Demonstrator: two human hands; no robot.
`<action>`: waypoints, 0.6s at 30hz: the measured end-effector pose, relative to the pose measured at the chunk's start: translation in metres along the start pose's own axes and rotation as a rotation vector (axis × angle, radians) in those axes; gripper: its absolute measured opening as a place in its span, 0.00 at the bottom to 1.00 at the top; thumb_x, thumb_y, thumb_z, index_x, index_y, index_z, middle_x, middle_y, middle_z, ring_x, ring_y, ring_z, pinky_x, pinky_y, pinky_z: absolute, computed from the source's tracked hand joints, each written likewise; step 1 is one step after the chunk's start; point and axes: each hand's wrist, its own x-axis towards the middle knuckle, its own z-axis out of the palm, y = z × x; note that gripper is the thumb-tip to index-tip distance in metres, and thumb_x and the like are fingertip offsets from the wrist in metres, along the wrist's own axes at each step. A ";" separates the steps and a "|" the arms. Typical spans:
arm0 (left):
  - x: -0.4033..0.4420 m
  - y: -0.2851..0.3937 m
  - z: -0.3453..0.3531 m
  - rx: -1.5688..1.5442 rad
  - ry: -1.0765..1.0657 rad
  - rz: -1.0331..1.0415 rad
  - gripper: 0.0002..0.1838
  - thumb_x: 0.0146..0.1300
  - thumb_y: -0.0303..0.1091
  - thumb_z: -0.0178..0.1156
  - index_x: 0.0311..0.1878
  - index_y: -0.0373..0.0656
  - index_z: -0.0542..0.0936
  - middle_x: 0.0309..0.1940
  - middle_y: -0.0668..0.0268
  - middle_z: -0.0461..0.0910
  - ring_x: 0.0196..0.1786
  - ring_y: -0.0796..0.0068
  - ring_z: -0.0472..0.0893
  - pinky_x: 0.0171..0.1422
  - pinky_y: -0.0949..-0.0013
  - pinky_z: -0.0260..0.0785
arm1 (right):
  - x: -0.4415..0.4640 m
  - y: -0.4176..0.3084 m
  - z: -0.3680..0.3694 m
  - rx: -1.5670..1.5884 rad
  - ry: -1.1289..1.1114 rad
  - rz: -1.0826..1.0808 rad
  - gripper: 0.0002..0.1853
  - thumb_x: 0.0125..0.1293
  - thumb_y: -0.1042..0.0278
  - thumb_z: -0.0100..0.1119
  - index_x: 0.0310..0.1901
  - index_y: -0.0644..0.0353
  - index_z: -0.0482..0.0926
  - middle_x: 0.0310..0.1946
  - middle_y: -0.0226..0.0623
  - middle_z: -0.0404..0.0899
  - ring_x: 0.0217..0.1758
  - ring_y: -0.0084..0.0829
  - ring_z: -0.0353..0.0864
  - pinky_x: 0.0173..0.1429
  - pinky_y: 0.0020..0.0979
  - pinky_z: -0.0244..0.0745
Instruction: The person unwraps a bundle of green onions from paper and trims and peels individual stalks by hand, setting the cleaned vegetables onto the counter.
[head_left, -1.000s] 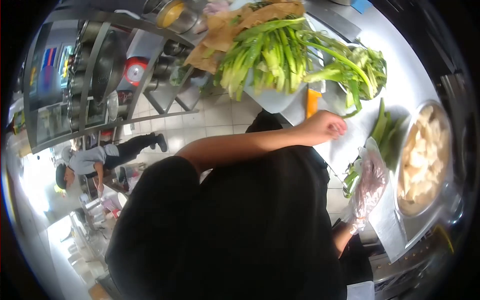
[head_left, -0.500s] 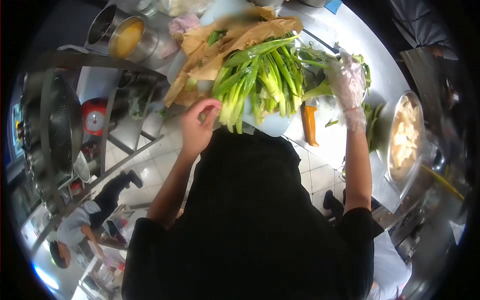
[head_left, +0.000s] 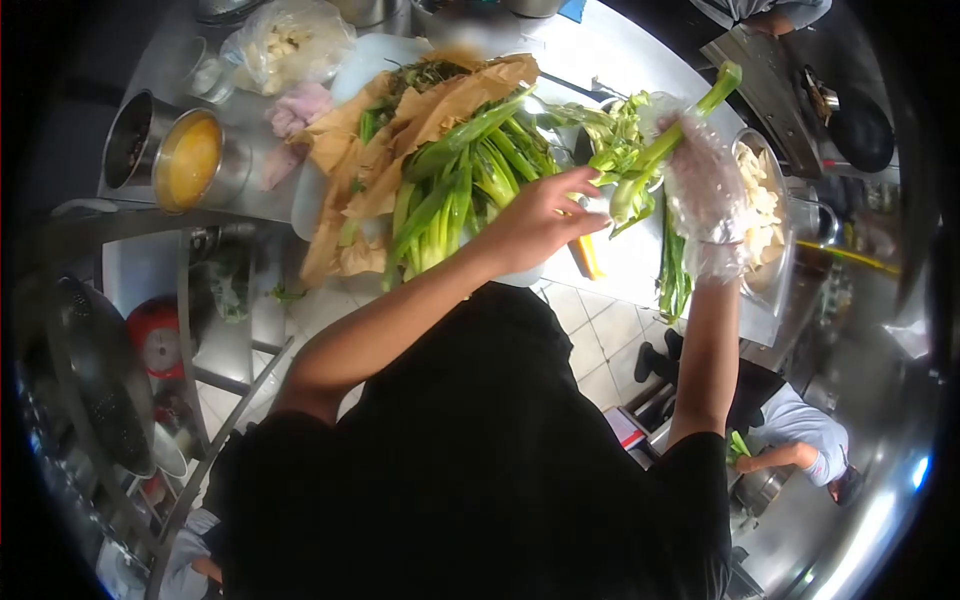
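In the head view, the right hand, in clear plastic, closes its fingers round a long green stalk, probably presenting its lower end to the bare left hand, whose fingers are parted and empty. Brown crumpled paper on the steel counter cradles the green leafy bunch.

open: table between orange handle and loose leaves | blocked: greens left, bowl right
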 end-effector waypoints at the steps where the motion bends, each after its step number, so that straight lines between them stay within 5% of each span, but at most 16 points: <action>1: 0.009 -0.006 0.002 0.017 0.001 -0.001 0.26 0.66 0.35 0.61 0.64 0.34 0.69 0.49 0.57 0.80 0.52 0.70 0.80 0.58 0.63 0.72 | -0.004 0.012 0.001 0.025 0.069 0.039 0.16 0.73 0.68 0.53 0.56 0.71 0.72 0.47 0.43 0.79 0.52 0.32 0.78 0.56 0.30 0.74; 3: 0.019 -0.016 0.005 -0.399 -0.202 -0.202 0.25 0.67 0.37 0.60 0.62 0.35 0.70 0.49 0.56 0.81 0.49 0.69 0.81 0.57 0.62 0.73 | -0.004 0.026 -0.007 0.095 0.041 0.002 0.16 0.73 0.69 0.52 0.56 0.70 0.72 0.47 0.42 0.78 0.51 0.31 0.78 0.56 0.29 0.74; 8: 0.009 -0.026 0.006 -0.680 -0.143 -0.304 0.22 0.66 0.33 0.61 0.61 0.36 0.72 0.45 0.59 0.81 0.45 0.74 0.81 0.52 0.71 0.74 | -0.014 0.039 -0.013 0.165 -0.059 -0.040 0.17 0.73 0.69 0.53 0.57 0.70 0.71 0.45 0.39 0.79 0.47 0.27 0.79 0.52 0.25 0.76; 11: 0.023 -0.023 0.025 0.160 0.310 0.153 0.19 0.59 0.26 0.66 0.54 0.34 0.77 0.38 0.63 0.81 0.31 0.79 0.78 0.37 0.74 0.71 | -0.014 0.040 -0.025 0.059 -0.067 -0.061 0.14 0.71 0.69 0.55 0.52 0.70 0.73 0.42 0.39 0.79 0.43 0.29 0.80 0.49 0.30 0.77; 18: 0.063 -0.023 0.091 0.595 0.514 0.196 0.08 0.53 0.23 0.69 0.37 0.34 0.82 0.27 0.60 0.82 0.27 0.76 0.80 0.32 0.73 0.71 | -0.017 0.013 -0.073 -0.015 -0.163 -0.136 0.12 0.69 0.69 0.57 0.49 0.69 0.77 0.38 0.37 0.81 0.41 0.25 0.79 0.48 0.27 0.75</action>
